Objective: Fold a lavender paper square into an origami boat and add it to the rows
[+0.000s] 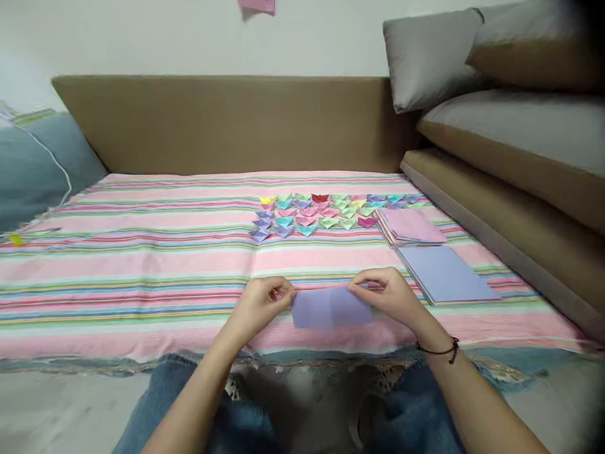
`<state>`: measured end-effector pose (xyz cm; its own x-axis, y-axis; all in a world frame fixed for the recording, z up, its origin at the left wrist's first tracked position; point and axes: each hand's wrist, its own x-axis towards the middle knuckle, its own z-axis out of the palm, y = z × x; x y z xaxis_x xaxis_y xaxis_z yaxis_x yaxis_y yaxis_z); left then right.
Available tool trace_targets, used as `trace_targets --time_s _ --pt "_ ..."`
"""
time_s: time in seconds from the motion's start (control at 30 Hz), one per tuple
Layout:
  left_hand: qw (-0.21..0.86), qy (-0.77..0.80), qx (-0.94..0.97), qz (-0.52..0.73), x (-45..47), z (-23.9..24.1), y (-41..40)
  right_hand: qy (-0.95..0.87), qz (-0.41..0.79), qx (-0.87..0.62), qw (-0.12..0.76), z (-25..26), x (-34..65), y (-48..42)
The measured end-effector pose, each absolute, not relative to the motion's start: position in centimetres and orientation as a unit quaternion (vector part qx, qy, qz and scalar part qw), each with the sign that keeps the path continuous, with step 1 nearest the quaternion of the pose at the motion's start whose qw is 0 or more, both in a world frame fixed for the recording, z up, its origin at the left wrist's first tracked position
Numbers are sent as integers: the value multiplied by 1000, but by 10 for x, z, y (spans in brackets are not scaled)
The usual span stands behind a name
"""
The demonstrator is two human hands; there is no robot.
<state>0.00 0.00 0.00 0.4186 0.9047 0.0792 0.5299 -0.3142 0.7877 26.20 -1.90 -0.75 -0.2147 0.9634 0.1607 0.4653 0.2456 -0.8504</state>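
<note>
A folded lavender paper sheet (331,308) lies near the front edge of the striped cloth (142,265). My left hand (262,306) pinches its upper left corner, fingers closed. My right hand (385,293) pinches the upper right corner, fingers curled on the paper. A black cord bracelet sits on my right wrist.
Several small folded paper shapes (321,214) in many colours lie in rows farther back. A pink paper stack (411,227) and a lavender paper stack (444,274) lie to the right. Brown cushions (510,170) rise at right, a grey pillow (430,57) behind, a blue-grey pillow (38,164) at left.
</note>
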Motion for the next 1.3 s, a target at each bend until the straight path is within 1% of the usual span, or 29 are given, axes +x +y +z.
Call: trace_targets --time_s 0.1,0.2,0.3,0.37,0.53,0.6,0.67,0.73,0.83,0.87,0.9,0.97,1.03,1.13,1.3 --pt "341 483 757 278 -8 -2 5 -677 335 -519 399 -9 275 -15" --pt "336 498 734 316 -11 -2 6 -661 343 -516 423 -9 282 -13" --pt "322 502 709 378 -6 1 4 -663 373 -504 410 -9 279 -14" --pt "327 486 713 385 1 4 1 -670 394 -493 390 -9 273 -14" --pt "445 398 759 262 20 7 -8 -706 427 -453 338 -7 251 -15" --pt "481 391 751 227 25 3 -10 -718 438 -434 324 -9 245 -14" --pt "507 414 722 222 28 -3 -11 -712 448 -433 324 -11 243 -13" --pt "537 449 667 255 30 -10 -10 -668 464 -458 359 -14 243 -11" --pt "576 490 544 364 29 -18 -7 -548 510 -481 456 -18 244 -10" --pt "580 498 505 401 29 -19 -6 -518 539 -471 468 -19 243 -10" --pt "580 503 472 433 29 -20 -4 -500 572 -455 465 -19 241 -11" --pt "579 504 427 478 30 -22 -3 -493 639 -412 424 -20 233 -13" --pt "577 493 404 510 32 -23 -2 -494 671 -373 408 -23 224 -16" --pt "564 485 406 532 35 -26 -3 -468 681 -352 441 -28 212 -18" --pt "559 495 425 512 38 -27 -4 -439 669 -344 491 -34 207 -18"
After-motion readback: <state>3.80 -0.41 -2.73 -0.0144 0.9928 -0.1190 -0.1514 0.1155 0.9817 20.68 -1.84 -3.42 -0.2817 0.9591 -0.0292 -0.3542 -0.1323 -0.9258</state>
